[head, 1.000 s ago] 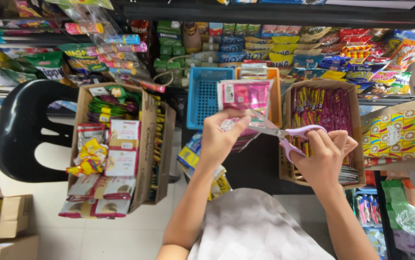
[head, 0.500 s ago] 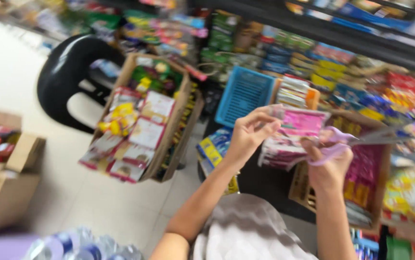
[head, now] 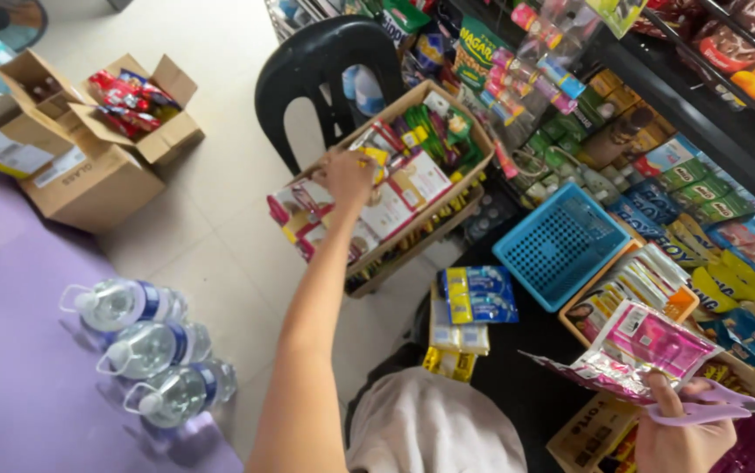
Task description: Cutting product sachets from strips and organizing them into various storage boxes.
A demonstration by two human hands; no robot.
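Observation:
My left hand (head: 349, 178) reaches out over an open cardboard box (head: 474, 129) full of small packets and cards, fingers closing on a yellow packet (head: 372, 156) there. At the lower right my right hand (head: 680, 434) grips lilac-handled scissors (head: 709, 410) together with a strip of pink sachets (head: 636, 349). The strip lies partly over an orange tray of more sachets (head: 627, 292). My knee in light cloth (head: 430, 425) shows at the bottom.
A black plastic chair (head: 325, 66) stands behind the box. A blue basket (head: 561, 243) sits by shelves of snack packets (head: 710, 188). Blue and yellow packs (head: 474, 298) lie on the dark surface. Three water bottles (head: 145, 350) and open cartons (head: 97, 131) are at left.
The view swung left and down. My left hand left the pink sachet strip and reached out to the cardboard box. My right hand kept the scissors and now holds the strip.

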